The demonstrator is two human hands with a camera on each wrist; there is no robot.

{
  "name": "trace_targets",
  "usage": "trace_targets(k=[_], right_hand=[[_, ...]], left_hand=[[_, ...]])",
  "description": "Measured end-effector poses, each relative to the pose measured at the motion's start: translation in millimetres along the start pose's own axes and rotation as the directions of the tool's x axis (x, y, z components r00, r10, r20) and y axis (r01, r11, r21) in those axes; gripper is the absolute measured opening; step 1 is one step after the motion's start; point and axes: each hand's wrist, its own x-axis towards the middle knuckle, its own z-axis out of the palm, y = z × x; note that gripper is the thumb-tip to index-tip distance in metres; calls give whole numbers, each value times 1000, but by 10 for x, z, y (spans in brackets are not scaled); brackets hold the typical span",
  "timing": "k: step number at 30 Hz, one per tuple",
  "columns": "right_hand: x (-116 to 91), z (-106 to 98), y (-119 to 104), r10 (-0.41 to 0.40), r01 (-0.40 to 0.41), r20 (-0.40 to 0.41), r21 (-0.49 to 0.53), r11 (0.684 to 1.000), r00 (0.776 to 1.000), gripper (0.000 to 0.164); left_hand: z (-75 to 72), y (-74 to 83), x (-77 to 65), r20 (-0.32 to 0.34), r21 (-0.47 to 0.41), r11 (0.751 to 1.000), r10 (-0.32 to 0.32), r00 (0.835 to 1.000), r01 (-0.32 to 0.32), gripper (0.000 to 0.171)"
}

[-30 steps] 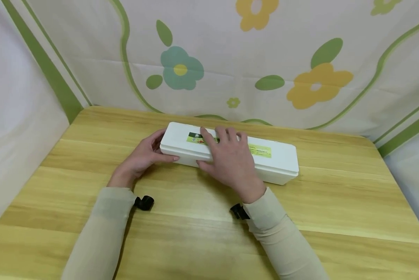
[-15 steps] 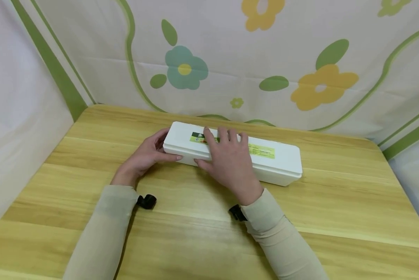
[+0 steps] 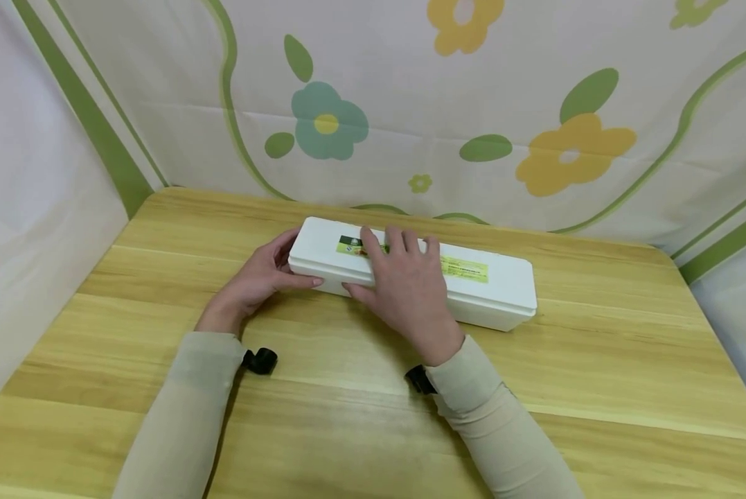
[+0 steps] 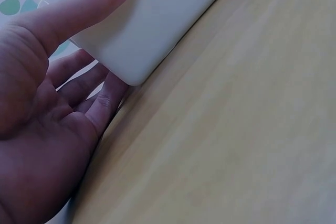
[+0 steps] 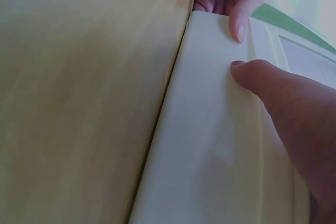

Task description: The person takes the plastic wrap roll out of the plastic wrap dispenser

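A long white foam box (image 3: 497,317) with its lid (image 3: 510,278) on lies slantwise on the wooden table. The lid bears a green and yellow label (image 3: 469,270), partly covered by my right hand. My left hand (image 3: 254,281) grips the box's left end, its thumb along the front wall and the other fingers behind the end. Laid across the middle of the lid, my right hand (image 3: 410,294) holds the box with fingers bent on top and thumb on the front wall. In the right wrist view, both thumbs press the same side wall (image 5: 205,103).
Pale wood table top (image 3: 348,430) extends around the box. A white cloth with printed flowers (image 3: 385,159) hangs right behind the table's back edge, with more cloth at both sides. Small black wrist devices (image 3: 262,361) stick out from the cuffs.
My right thumb has slid slightly left along the box's front wall. The head view has shifted a little; the box and my left hand keep the same place relative to the table.
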Motion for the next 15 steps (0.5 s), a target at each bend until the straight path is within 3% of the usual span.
trace_targets(k=[15], right_hand=[[5,13,-43,0,0,-15,-18,1000,1000,88]], left_hand=[[-7,-5,20,14,12,1000,-4,1000,4,109]])
